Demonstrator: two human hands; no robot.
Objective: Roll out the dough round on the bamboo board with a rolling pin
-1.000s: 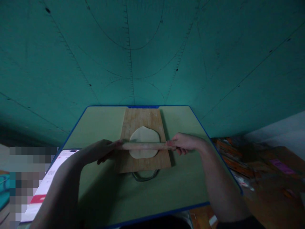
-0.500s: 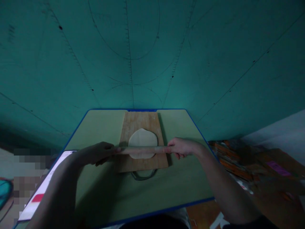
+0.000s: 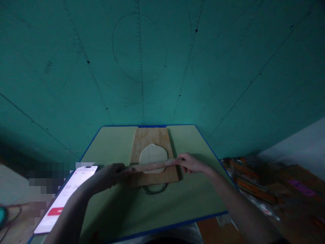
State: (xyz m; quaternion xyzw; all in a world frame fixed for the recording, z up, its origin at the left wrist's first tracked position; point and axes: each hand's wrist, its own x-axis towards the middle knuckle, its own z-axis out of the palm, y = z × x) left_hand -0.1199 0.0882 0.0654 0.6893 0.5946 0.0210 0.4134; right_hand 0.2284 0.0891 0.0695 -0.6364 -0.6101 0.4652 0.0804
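Note:
A wooden rolling pin (image 3: pixel 152 166) lies across the near part of a flat, pale sheet of dough (image 3: pixel 153 153). The dough is roughly round, with a blunt bump at its far edge, and rests on a wooden cutting board (image 3: pixel 149 135). My left hand (image 3: pixel 118 174) is closed on the pin's left end, beside the board's left edge. Gripping the right end, my right hand (image 3: pixel 189 162) is just past the board's right edge. The pin slants, its right end slightly farther from me than its left.
The board lies on a pale green table (image 3: pixel 198 196) with blue edging. A lit phone (image 3: pixel 68 193) lies at the table's left. A metal handle loop (image 3: pixel 154 189) juts from the board's near end. Behind stands a green wall (image 3: pixel 152 67); wrapped packages (image 3: pixel 251 184) lie at right.
The rolling pin has gone from nearly level to slanted, with its left end nearer me. Both hands still hold it. The camera view has tilted up a little, showing more of the phone.

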